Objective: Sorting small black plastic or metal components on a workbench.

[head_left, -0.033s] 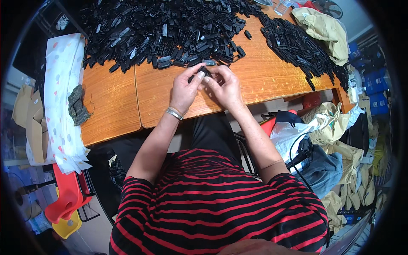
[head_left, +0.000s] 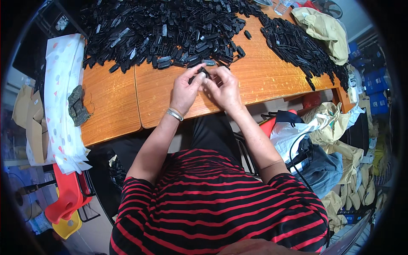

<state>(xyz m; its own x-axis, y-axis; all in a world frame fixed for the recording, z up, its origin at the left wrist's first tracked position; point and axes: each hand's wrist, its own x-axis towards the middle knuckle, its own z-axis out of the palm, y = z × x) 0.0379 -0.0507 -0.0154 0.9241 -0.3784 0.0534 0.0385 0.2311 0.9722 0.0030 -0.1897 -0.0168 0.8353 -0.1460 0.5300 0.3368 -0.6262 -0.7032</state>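
Just over the table's front edge, my left hand (head_left: 185, 91) and my right hand (head_left: 225, 88) meet, thumbs and fingertips closed together. Between them they pinch a small black plastic part (head_left: 204, 71), mostly covered by the fingers. Its exact kind is too small to make out. Right beyond my fingertips begins a large heap of black plastic parts (head_left: 161, 32), some with glossy or greyish faces. A second pile of slimmer black pieces (head_left: 293, 46) runs along the right side of the table.
The wooden table (head_left: 110, 97) has a seam left of my hands. White patterned sheeting (head_left: 63, 80) drapes over its left end, with a dark knitted cloth (head_left: 76, 105) on it. A beige sack (head_left: 323, 32) lies at the far right. Red chairs (head_left: 68, 195) and more bags stand below.
My fingertips have shifted very slightly around the small black part. Everything else looks the same.
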